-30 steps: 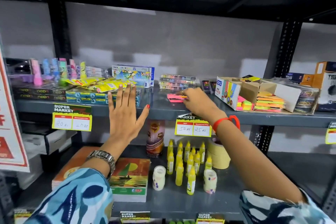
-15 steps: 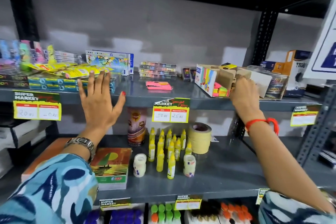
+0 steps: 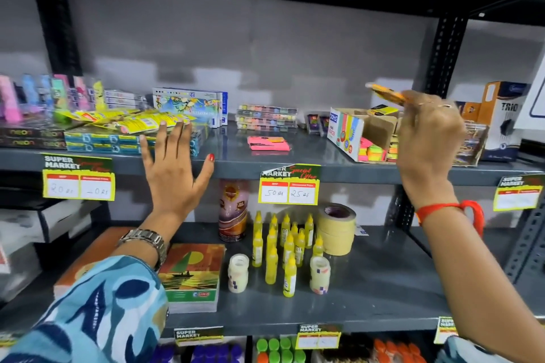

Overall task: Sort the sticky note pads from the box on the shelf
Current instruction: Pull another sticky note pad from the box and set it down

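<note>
An open cardboard box (image 3: 348,130) with neon sticky note pads (image 3: 373,152) inside sits on the upper shelf (image 3: 324,166) at the right. My right hand (image 3: 427,138) is raised above the box, shut on an orange sticky note pad (image 3: 387,94) held tilted in the air. Two pink pads (image 3: 269,143) lie flat on the shelf to the left of the box. My left hand (image 3: 174,168) is open with fingers spread, resting against the shelf edge beside blue packets.
Blue packets (image 3: 118,141) and yellow packs (image 3: 126,121) crowd the shelf's left. Paint boxes (image 3: 267,116) stand at the back, a Trio box (image 3: 505,124) at far right. On the lower shelf are yellow glue bottles (image 3: 283,242), tape rolls (image 3: 337,227) and notebooks (image 3: 193,277).
My right hand left the pink pads on the shelf, reached into the box and has lifted out an orange pad. My left hand stayed at the shelf edge.
</note>
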